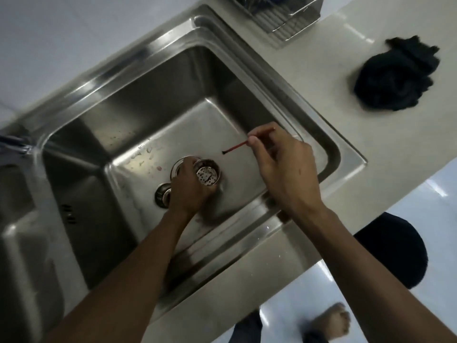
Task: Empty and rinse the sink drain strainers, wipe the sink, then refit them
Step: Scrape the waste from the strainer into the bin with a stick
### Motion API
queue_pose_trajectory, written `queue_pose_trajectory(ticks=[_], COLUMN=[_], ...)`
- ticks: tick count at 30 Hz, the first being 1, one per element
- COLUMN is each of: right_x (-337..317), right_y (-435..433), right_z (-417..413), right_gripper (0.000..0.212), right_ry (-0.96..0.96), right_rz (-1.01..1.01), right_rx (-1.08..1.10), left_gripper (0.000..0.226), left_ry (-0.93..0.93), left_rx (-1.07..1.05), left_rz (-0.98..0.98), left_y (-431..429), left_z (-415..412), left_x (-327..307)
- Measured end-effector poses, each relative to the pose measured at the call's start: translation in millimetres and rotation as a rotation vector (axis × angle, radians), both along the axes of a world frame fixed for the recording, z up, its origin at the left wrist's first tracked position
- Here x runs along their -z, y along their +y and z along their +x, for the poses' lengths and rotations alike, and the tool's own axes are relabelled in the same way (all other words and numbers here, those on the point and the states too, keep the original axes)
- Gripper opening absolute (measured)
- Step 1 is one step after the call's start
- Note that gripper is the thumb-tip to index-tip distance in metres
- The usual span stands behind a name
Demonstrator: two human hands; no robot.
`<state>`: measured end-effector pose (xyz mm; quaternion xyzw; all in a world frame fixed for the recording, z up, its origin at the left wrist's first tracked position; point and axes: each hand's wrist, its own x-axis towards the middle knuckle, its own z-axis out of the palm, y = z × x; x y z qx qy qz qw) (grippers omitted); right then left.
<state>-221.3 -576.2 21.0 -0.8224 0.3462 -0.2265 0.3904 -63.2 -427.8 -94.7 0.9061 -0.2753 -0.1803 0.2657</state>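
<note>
Reaching down into the sink (138, 100), the left hand (189, 188) curls round a strainer (209, 175), its perforated face turned up. Just left of that hand lies a second strainer (162, 195). The right hand (284, 162), wrist bent, pinches a thin red stick (236, 146) whose tip points toward the held strainer.

Wire rack (279, 18): standing at the desk's (321, 78) far edge, partly running out of view. Glossy pale floor (420, 194): reflecting light beside the desk. Bare foot (331, 321): resting on the floor.
</note>
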Motion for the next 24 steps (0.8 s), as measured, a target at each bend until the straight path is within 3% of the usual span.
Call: queue_pose_trajectory(ticks=[7, 15, 19, 22, 24], right_x=[11, 14, 13, 14, 14], right_y=[11, 18, 26, 36, 43], right_z=[23, 44, 55, 64, 68], right_gripper=[0.022, 0.021, 0.019, 0.017, 0.016], right_ry=[0.083, 0.129, 0.116, 0.111, 0.108], right_rz=[0.020, 0.001, 0.026, 0.058, 0.066], right_rx=[-0.015, -0.014, -0.017, -0.020, -0.031], left_gripper=[0.076, 0.106, 0.123, 0.118, 0.101], left_ry=[-0.035, -0.188, -0.082, 0.021, 0.039], left_rx=[0.026, 0.156, 0.138, 0.065, 0.018], left_rz=[0.144, 0.179, 0.414, 0.534, 0.487], left_y=[7, 33, 68, 86, 92], left_z=[10, 30, 45, 44, 44], left_x=[25, 20, 12, 11, 13])
